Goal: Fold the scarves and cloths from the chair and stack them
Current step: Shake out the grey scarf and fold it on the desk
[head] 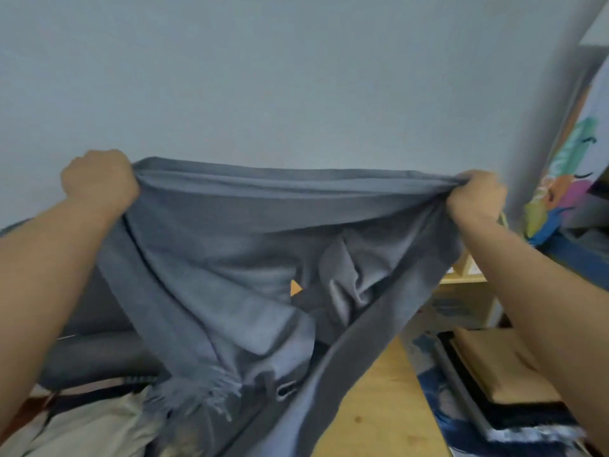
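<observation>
- Long grey fringed woven scarf [230, 258] is held up in front of a pale blue-grey wall [296, 77], stretched between both hands, which are well apart.
- Left hand [99, 183] is fisted on a bunched end of the top edge; right hand [474, 196] is clamped on the other bunched end. Fingers are hidden behind the fabric.
- Top edge is pulled nearly taut; the rest sags in deep loose folds, fringe [197, 390] hanging low at left.
- Judged soft, limp and light: no stiffness, no shape kept unsupported. Matte weave looks grippy, so slip is judged unlikely.
- Several layers appear gathered along the top, so layers are likely misaligned; edges should be squared before any fold.
- Best hold judged at the corners of the long edge, pinched flat rather than bunched.
- Below: dark chair [99, 354] with a beige cloth [82, 427], still unfolded; light wooden floor [379, 407] at right.
</observation>
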Tool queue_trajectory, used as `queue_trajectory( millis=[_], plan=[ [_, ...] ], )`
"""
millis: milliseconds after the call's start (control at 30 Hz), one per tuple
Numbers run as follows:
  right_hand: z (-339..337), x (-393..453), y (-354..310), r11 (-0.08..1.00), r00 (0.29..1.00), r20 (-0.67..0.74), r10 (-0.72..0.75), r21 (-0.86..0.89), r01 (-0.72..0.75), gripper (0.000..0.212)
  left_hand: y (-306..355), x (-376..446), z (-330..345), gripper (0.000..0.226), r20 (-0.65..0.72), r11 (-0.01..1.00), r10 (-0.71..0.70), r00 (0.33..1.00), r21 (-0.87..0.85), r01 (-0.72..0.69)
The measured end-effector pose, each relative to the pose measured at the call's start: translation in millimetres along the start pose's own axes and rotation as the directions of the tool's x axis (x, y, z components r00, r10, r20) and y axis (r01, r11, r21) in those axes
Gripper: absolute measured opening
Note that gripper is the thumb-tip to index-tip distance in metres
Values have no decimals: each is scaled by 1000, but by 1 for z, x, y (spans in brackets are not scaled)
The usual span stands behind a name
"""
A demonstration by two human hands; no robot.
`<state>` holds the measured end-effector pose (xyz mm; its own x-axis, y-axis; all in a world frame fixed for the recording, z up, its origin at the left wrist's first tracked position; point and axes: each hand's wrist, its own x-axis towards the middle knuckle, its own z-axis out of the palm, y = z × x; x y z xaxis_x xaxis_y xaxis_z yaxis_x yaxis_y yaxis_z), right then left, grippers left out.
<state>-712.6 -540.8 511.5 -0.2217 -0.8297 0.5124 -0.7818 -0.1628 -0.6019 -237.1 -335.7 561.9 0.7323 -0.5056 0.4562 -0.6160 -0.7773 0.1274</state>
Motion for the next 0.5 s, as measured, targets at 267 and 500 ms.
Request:
queue_trajectory(
  millis=[267,500],
  plan=[
    [-18,-50,-156,808,755,290,-589,250,534,27,183,-145,-22,85,69,543,694,717,-705,-457],
    [-3,-41,-73,752,612,611,-502,-40,658,16,124,-72,19,22,101,839,484,869,-336,-428]
  ],
)
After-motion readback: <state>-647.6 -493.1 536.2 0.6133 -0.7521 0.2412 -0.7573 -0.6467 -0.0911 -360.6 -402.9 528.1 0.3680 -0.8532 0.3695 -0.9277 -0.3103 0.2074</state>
